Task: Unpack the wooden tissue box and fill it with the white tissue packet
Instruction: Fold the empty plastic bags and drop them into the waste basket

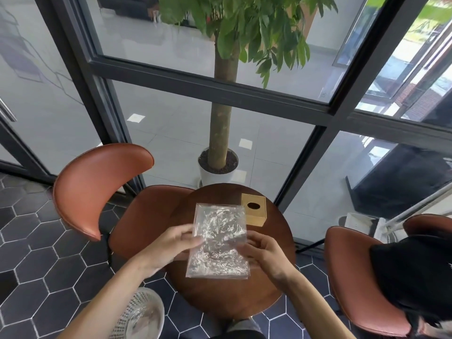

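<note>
left hand (168,248): fingers pinched on clear plastic bag (217,241), its left edge | right hand (263,250): gripping right edge | wooden tissue box (254,211): just beyond the right hand, on round table (220,297)

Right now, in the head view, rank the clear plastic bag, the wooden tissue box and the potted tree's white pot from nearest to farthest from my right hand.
1. Clear plastic bag: touching the right hand.
2. Wooden tissue box: on the round table, just beyond the bag.
3. White pot: on the floor past the table's far edge.
</note>
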